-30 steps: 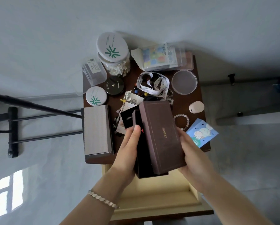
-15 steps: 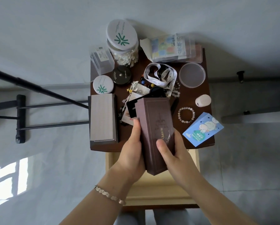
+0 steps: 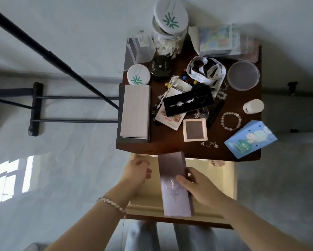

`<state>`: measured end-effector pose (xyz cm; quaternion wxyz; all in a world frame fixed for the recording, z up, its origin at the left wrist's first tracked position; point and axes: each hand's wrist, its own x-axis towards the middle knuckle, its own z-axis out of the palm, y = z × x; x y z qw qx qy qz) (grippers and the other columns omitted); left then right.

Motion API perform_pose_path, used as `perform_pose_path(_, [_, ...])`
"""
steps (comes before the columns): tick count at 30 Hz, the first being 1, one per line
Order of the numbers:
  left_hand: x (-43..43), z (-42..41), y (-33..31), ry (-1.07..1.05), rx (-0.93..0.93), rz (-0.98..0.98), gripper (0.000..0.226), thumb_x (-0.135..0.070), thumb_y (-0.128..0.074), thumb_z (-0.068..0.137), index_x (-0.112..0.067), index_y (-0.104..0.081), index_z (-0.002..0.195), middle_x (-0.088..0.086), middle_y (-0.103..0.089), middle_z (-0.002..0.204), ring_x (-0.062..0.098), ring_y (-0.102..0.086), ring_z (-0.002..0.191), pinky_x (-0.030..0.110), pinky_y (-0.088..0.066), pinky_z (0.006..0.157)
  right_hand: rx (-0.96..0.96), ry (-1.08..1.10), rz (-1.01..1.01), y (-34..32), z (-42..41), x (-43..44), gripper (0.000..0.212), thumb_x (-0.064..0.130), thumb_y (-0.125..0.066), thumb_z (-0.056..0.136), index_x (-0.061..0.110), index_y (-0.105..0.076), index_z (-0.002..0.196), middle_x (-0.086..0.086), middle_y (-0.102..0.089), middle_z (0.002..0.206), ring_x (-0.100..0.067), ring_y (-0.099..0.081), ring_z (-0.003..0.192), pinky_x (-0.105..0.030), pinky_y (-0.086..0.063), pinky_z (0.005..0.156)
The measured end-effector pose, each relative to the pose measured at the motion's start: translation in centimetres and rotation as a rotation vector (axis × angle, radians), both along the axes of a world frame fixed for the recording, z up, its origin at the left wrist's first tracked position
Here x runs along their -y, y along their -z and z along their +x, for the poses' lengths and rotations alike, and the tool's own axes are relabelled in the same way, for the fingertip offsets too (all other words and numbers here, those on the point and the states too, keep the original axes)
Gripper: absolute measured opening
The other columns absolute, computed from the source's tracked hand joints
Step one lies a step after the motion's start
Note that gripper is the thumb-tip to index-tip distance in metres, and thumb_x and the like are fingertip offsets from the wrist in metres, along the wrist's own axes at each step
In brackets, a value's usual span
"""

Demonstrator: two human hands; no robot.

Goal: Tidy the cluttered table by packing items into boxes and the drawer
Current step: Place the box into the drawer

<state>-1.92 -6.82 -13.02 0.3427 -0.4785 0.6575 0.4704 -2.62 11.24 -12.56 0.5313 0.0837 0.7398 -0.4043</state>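
Note:
A long brown box (image 3: 173,183) with gold lettering lies lengthwise over the open pale-yellow drawer (image 3: 230,180) below the dark wooden table (image 3: 170,144). My right hand (image 3: 199,187) grips the box from its right side, thumb pressed on the lid. Just left of the box is my left hand (image 3: 137,172), fingers loosely curled, apart from it and holding nothing. A bracelet circles my left wrist.
On the table lie a long grey box (image 3: 135,111), a small pink square box (image 3: 195,130), a blue carton (image 3: 250,141), a black jewellery card (image 3: 188,101), a bead bracelet (image 3: 231,121), a cotton-swab jar (image 3: 168,29) and a clear round lid (image 3: 242,75). Black metal bars (image 3: 61,58) stand at left.
The brown box has come off the table and down over the drawer. My left hand has let go of it; only my right hand holds it now.

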Motion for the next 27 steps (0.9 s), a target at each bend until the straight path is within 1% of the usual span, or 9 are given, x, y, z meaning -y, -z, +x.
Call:
perform_pose_path(3, [2.3,2.5,3.7,0.157,0.092,-0.12,0.032,-0.015,-0.042,0.094,-0.007,-0.054,0.123,0.011,-0.061,0.111,0.025,-0.059,0.095,0.033,-0.05,0.083,0.048,-0.115,0.079,3.8,1.6,1.4,0.047,0.044,-0.045,0.093,0.017,-0.04,0.131,0.002,-0.056,0.12,-0.013,-0.056,0.106,-0.022,-0.047,0.085])
perform_pose_path(6, [3.8,3.8,6.8,0.222,0.109,-0.182,0.044,-0.022,-0.042,0.097,-0.011,-0.037,0.14,0.01,-0.042,0.143,0.03,-0.046,0.126,0.038,-0.042,0.102,0.116,-0.014,0.132,8.3,2.9,3.5,0.048,0.042,-0.044,0.094,0.016,-0.039,0.134,-0.003,-0.054,0.129,-0.019,-0.054,0.113,-0.027,-0.046,0.088])
perform_pose_path(8, [4.5,4.2,8.7,0.195,0.071,-0.15,0.044,-0.026,-0.043,0.097,-0.012,-0.039,0.139,0.009,-0.045,0.141,0.029,-0.048,0.124,0.038,-0.043,0.102,0.148,0.11,0.167,10.8,3.7,5.1,0.046,0.04,-0.044,0.095,0.015,-0.04,0.133,-0.003,-0.053,0.126,-0.021,-0.053,0.112,-0.025,-0.041,0.085])
perform_pose_path(10, [4.8,4.6,10.3,0.187,0.031,-0.133,0.037,-0.03,-0.044,0.097,-0.012,-0.052,0.129,0.008,-0.059,0.126,0.024,-0.058,0.106,0.031,-0.048,0.088,0.149,0.17,0.206,13.2,4.7,6.6,0.047,0.038,-0.046,0.094,0.011,-0.042,0.132,-0.004,-0.054,0.118,-0.022,-0.053,0.105,-0.028,-0.04,0.083])
perform_pose_path(12, [5.2,4.7,11.2,0.208,-0.007,-0.172,0.034,-0.033,-0.043,0.096,-0.013,-0.061,0.116,0.006,-0.066,0.111,0.023,-0.06,0.094,0.027,-0.044,0.077,0.113,0.11,0.266,15.4,5.8,7.7,0.05,0.037,-0.047,0.094,0.01,-0.041,0.134,-0.01,-0.054,0.123,-0.027,-0.053,0.109,-0.031,-0.041,0.088])
perform_pose_path(14, [5.5,4.7,11.5,0.219,-0.038,-0.208,0.032,-0.033,-0.045,0.095,-0.012,-0.063,0.111,0.006,-0.068,0.105,0.024,-0.061,0.092,0.026,-0.043,0.074,0.1,0.062,0.294,16.7,6.5,8.7,0.053,0.038,-0.047,0.094,0.011,-0.038,0.138,-0.013,-0.049,0.134,-0.029,-0.05,0.118,-0.032,-0.04,0.096])
perform_pose_path(22, [5.9,4.9,11.5,0.258,0.002,-0.206,0.029,-0.025,-0.043,0.097,-0.013,-0.06,0.117,0.005,-0.065,0.111,0.021,-0.059,0.087,0.027,-0.048,0.072,-0.129,-0.317,0.525,16.5,7.8,11.3,0.041,0.026,-0.039,0.099,0.01,-0.037,0.137,-0.009,-0.052,0.132,-0.022,-0.052,0.118,-0.028,-0.042,0.092])
perform_pose_path(25, [6.1,4.6,10.8,0.026,0.046,-0.148,0.032,-0.007,-0.043,0.095,-0.01,-0.055,0.124,0.011,-0.061,0.12,0.029,-0.062,0.1,0.034,-0.052,0.082,-0.054,-0.504,0.526,14.8,7.1,10.5,0.056,0.012,-0.044,0.095,0.013,-0.02,0.145,-0.009,-0.047,0.136,-0.023,-0.052,0.118,-0.03,-0.046,0.094])
perform_pose_path(27, [6.3,3.7,9.2,-0.261,-0.036,-0.17,0.035,0.001,-0.04,0.094,-0.009,-0.051,0.127,0.011,-0.057,0.128,0.03,-0.059,0.108,0.034,-0.05,0.087,-0.056,-0.443,0.505,12.5,5.6,9.3,0.062,0.012,-0.046,0.093,0.016,-0.014,0.147,-0.008,-0.053,0.126,-0.022,-0.058,0.107,-0.028,-0.05,0.08])
